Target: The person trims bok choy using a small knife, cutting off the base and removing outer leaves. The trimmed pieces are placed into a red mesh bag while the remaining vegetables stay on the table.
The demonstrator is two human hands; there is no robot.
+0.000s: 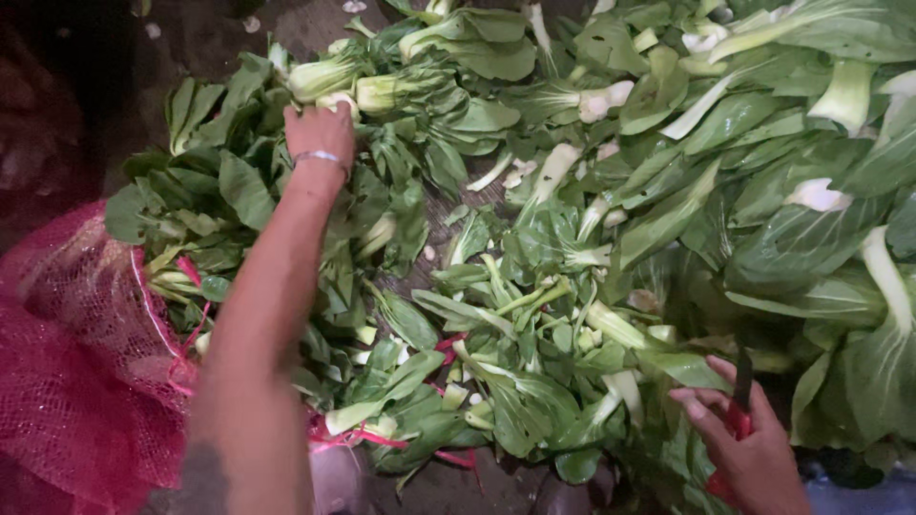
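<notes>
Bok choy head (329, 78), pale-stemmed with green leaves, lies at about eleven o'clock in the heap of cut greens (668, 191) that covers most of the dark ground. The left hand (320, 129) reaches forward along an outstretched arm and rests on this head, its fingers curled over the pale base; a thin silver bangle (320, 156) circles the wrist. The right hand (739, 439), at about five o'clock, is closed round the red handle of a small knife (741, 391), whose dark blade points up toward twelve o'clock. A red mesh sack (76, 362) lies at eight o'clock, touching the edge of the leaves. Loose pink ties (448, 341) lie among the stems near the centre.
</notes>
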